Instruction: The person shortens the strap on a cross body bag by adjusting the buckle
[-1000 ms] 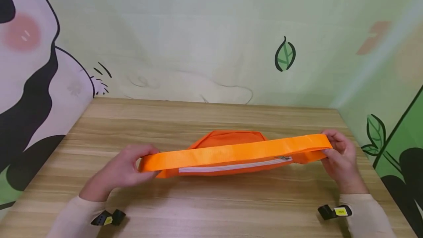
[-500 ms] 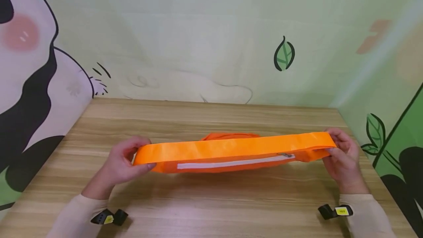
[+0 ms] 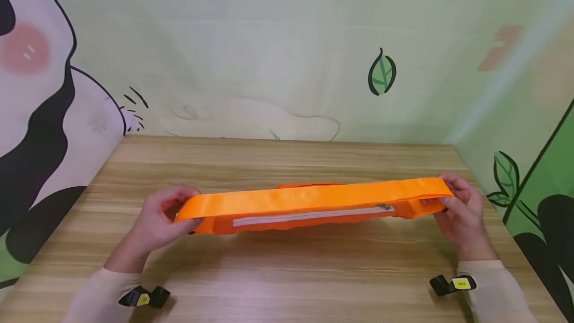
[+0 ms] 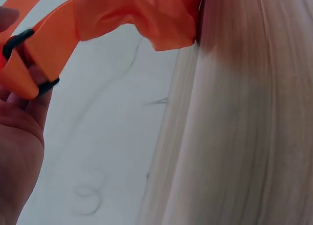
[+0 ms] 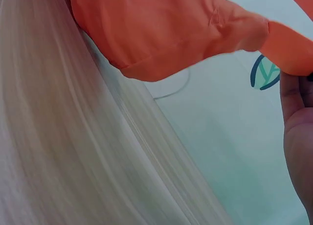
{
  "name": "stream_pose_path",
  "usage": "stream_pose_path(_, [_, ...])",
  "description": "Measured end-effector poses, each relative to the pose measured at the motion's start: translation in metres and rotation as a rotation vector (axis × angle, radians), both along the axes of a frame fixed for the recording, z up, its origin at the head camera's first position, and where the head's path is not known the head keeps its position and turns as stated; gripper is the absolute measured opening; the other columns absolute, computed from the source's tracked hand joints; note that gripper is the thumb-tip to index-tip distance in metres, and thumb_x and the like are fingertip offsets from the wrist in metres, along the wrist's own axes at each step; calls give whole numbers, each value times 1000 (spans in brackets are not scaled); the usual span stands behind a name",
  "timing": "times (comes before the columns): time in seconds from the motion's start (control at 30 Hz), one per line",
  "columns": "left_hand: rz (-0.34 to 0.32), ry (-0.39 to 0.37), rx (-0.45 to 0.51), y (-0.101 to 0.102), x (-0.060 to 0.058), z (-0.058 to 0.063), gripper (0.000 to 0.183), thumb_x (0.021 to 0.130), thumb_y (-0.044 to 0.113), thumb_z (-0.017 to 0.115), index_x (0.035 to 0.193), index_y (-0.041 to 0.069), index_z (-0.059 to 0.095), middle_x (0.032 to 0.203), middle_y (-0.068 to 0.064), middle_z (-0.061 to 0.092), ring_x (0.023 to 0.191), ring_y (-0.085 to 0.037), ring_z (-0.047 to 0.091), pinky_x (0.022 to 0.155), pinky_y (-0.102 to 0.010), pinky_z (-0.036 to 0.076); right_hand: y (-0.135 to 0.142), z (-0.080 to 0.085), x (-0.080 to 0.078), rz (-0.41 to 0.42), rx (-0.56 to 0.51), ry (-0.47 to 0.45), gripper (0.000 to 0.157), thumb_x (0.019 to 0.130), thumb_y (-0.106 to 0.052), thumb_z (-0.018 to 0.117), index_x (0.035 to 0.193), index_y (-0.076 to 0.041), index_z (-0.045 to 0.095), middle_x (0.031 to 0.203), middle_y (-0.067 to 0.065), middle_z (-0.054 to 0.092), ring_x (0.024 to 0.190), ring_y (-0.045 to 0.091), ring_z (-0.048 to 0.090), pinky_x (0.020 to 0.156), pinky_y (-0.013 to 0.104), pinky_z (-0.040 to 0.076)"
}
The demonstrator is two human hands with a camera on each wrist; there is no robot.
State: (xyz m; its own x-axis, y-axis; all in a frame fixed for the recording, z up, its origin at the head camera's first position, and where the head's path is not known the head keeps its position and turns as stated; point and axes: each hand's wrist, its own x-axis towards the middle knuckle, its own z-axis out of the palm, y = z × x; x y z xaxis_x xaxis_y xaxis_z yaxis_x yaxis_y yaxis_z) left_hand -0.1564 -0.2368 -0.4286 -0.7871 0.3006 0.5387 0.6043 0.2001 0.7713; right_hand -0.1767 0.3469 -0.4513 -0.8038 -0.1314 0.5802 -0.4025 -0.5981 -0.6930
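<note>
An orange waist bag [image 3: 314, 218] with a white zipper [image 3: 309, 216] is stretched level between both hands in the head view. Its wide orange strap [image 3: 309, 199] runs taut above the zipper from hand to hand. My left hand [image 3: 159, 221] grips the strap's left end, thumb in front. In the left wrist view a black buckle [image 4: 48, 85] sits on the strap at those fingers. My right hand [image 3: 462, 213] pinches the right end of the strap. The right wrist view shows the bag's body [image 5: 151, 34] hanging down close to the tabletop; whether it touches cannot be told.
A wood-grain table [image 3: 287, 278] lies under the hands. Behind it stands a pale green wall [image 3: 269, 64] with painted leaves, and a panda drawing [image 3: 36, 88] covers the left side. Black wrist devices [image 3: 143, 297] are worn on both sleeves.
My left hand has moved slightly up and to the left, drawing the strap straighter. The bag's back part has sunk behind the strap, so less of it shows. The right hand has hardly moved.
</note>
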Motion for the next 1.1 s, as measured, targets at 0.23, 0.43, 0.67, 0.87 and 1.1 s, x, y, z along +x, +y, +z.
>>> stream_pose_path(0.23, [-96,-103,135,-11,-2,-1,47,77,-28,70,113,1,73,105,6,78,86,-11,71,78,-21,62,9,-1,3,-100,237,-79,44,93,27,44,119,3,70,109,9,77,93,17,74,86,25,64])
stream_pose_path(0.43, [-209,-143,237,-16,-6,-2,53,79,-29,65,115,9,72,105,6,78,88,-10,72,80,-22,62,17,-2,7,-336,710,-68,48,87,29,61,113,-9,74,105,-9,76,91,5,69,82,13,58])
stream_pose_path(0.67, [-190,-160,218,-16,-5,-4,51,79,-26,67,114,11,71,104,6,77,87,-11,72,79,-22,62,19,-1,8,-324,681,-100,49,88,27,58,115,-12,73,107,-9,76,94,6,69,86,13,58])
stream_pose_path(0.87, [-184,-181,-23,-14,-3,-5,42,79,-21,77,113,2,67,106,6,72,94,-12,70,87,-20,58,22,4,9,-131,308,-107,48,92,25,41,120,-1,69,112,5,75,98,15,73,89,24,64])
stream_pose_path(1.1, [-41,-225,-347,-9,0,-3,34,88,6,88,114,18,70,110,8,71,104,-12,65,100,-26,53,27,2,8,-14,209,4,44,95,23,36,124,5,64,119,10,72,105,18,74,94,27,63])
